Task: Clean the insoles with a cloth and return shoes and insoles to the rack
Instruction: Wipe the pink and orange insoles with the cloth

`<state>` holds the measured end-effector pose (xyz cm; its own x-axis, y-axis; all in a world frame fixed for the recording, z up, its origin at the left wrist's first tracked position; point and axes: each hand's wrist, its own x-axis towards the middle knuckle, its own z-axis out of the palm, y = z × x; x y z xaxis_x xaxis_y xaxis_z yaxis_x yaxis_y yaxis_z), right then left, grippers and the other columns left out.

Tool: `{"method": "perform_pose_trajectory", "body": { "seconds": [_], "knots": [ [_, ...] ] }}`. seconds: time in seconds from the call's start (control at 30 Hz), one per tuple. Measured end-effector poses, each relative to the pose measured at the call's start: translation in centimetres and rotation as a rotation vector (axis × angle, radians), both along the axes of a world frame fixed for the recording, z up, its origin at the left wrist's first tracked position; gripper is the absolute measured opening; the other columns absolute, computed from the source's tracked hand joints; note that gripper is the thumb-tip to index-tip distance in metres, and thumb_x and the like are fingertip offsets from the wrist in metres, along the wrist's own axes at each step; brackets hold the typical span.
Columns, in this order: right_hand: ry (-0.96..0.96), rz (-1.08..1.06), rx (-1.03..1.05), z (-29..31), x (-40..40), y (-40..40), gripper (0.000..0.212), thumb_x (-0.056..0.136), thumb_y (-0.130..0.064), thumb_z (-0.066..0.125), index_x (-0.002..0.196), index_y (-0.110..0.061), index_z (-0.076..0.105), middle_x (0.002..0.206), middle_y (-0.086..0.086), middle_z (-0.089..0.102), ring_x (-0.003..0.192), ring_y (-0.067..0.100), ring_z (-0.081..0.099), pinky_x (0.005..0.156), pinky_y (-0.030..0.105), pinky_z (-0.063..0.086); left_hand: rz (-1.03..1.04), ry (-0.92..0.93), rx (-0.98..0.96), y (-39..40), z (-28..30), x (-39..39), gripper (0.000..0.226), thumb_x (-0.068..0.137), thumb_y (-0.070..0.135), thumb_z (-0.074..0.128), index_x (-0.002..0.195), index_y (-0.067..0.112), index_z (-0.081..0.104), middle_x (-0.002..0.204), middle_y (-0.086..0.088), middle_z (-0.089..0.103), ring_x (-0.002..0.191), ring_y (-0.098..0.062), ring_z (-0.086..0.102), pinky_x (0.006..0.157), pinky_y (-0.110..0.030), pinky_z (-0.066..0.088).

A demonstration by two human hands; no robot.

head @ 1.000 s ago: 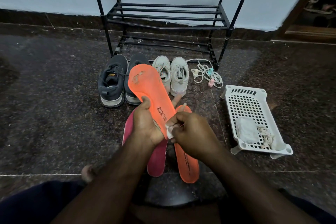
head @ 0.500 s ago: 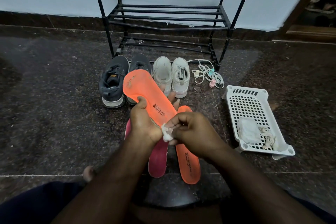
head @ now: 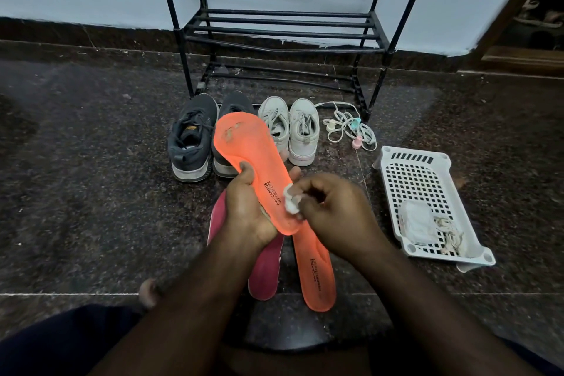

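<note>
My left hand grips an orange insole near its heel, toe end pointing up and away. My right hand pinches a small white cloth wad against the insole's heel area. On the floor below lie a second orange insole and a pink insole, partly hidden by my hands. A pair of dark grey shoes and a pair of white shoes stand in front of the black metal rack.
A white perforated plastic basket with a white packet and some scraps sits on the floor at the right. A tangle of white cord with pastel pegs lies beside the rack's right leg. Dark granite floor spreads to the left.
My right hand with the cloth has shifted slightly up along the insole's heel area. The held insole has tilted a little to the left.
</note>
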<state>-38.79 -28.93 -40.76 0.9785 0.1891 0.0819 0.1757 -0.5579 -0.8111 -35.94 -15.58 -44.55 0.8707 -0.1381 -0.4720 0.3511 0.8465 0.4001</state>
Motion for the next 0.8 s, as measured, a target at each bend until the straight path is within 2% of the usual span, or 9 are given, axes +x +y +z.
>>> {"method": "perform_pose_trajectory", "body": {
  "seconds": [0.07,0.1,0.23,0.37,0.43,0.53,0.63,0.7,0.8],
  "knots": [
    [-0.205,0.012,-0.169,-0.1,0.5,0.1,0.023,0.084,-0.005,0.065,0.099,-0.018,0.075,0.098,-0.002,0.068,0.093,0.012,0.064,0.085,0.025,0.048,-0.046,-0.002,-0.003,-0.2,-0.3,-0.1,0.074,0.100,0.064,0.023,0.118,0.007,0.067,0.102,-0.020,0.069,0.087,-0.032,0.067,0.088,-0.043,0.046],
    [-0.211,0.050,-0.255,-0.3,0.5,0.3,0.024,0.086,-0.008,0.065,0.105,-0.017,0.075,0.103,0.002,0.067,0.099,0.016,0.062,0.087,0.026,0.045,-0.059,-0.001,0.001,-0.3,-0.4,-0.2,0.075,0.101,0.064,0.023,0.117,0.005,0.067,0.103,-0.021,0.069,0.089,-0.032,0.067,0.090,-0.043,0.047],
    [-0.025,0.135,-0.406,-0.7,0.0,1.3,0.022,0.089,-0.015,0.064,0.108,-0.021,0.074,0.107,0.003,0.068,0.101,0.018,0.061,0.087,0.027,0.044,-0.080,0.003,0.048,-0.8,-0.7,-0.2,0.076,0.102,0.062,0.022,0.107,0.006,0.073,0.094,-0.013,0.076,0.082,-0.028,0.074,0.093,-0.044,0.045],
    [0.187,0.170,-0.231,0.4,-0.2,-0.1,0.016,0.083,-0.012,0.070,0.093,-0.023,0.077,0.083,-0.012,0.072,0.079,-0.001,0.065,0.074,0.018,0.051,-0.105,0.005,0.057,-0.7,-0.5,-0.1,0.070,0.102,0.062,0.024,0.118,0.008,0.066,0.100,-0.016,0.075,0.092,-0.030,0.072,0.094,-0.050,0.048],
    [0.126,0.075,-0.097,0.6,0.3,-0.5,0.021,0.081,-0.008,0.072,0.094,-0.023,0.077,0.084,-0.012,0.073,0.078,0.000,0.066,0.077,0.022,0.053,-0.129,0.001,0.051,-0.7,-0.3,-0.2,0.071,0.102,0.061,0.025,0.128,0.006,0.062,0.104,-0.020,0.073,0.092,-0.033,0.071,0.096,-0.050,0.047],
    [-0.065,0.019,-0.234,0.2,1.1,0.1,0.030,0.082,-0.010,0.072,0.110,-0.021,0.073,0.098,-0.003,0.068,0.093,0.012,0.063,0.084,0.021,0.044,-0.145,0.008,0.016,-0.9,-0.2,-0.5,0.074,0.102,0.060,0.027,0.139,0.000,0.052,0.124,-0.023,0.066,0.097,-0.032,0.066,0.094,-0.043,0.048],
    [-0.099,0.112,-0.443,-0.2,0.7,1.1,0.022,0.088,-0.015,0.067,0.108,-0.018,0.075,0.101,0.007,0.066,0.099,0.023,0.060,0.084,0.028,0.040,-0.180,0.005,0.031,-1.0,-0.6,-0.5,0.073,0.102,0.058,0.028,0.143,0.001,0.051,0.147,-0.023,0.048,0.114,-0.032,0.060,0.102,-0.038,0.041],
    [-0.010,0.154,-0.495,0.1,0.1,0.8,0.019,0.090,-0.015,0.063,0.104,-0.017,0.075,0.102,0.007,0.070,0.100,0.022,0.062,0.081,0.027,0.042,-0.185,0.003,0.049,-1.3,-0.7,-0.5,0.071,0.103,0.057,0.027,0.141,0.003,0.053,0.139,-0.021,0.058,0.131,-0.034,0.053,0.114,-0.046,0.035],
    [0.111,0.189,-0.410,0.9,-0.6,-0.3,0.013,0.087,-0.017,0.066,0.095,-0.020,0.076,0.097,-0.003,0.074,0.093,0.011,0.065,0.074,0.022,0.045,-0.161,-0.029,0.025,-1.0,-0.2,-0.2,0.068,0.103,0.056,0.025,0.138,0.006,0.055,0.121,-0.018,0.070,0.127,-0.034,0.055,0.115,-0.053,0.033]
  ]
}}
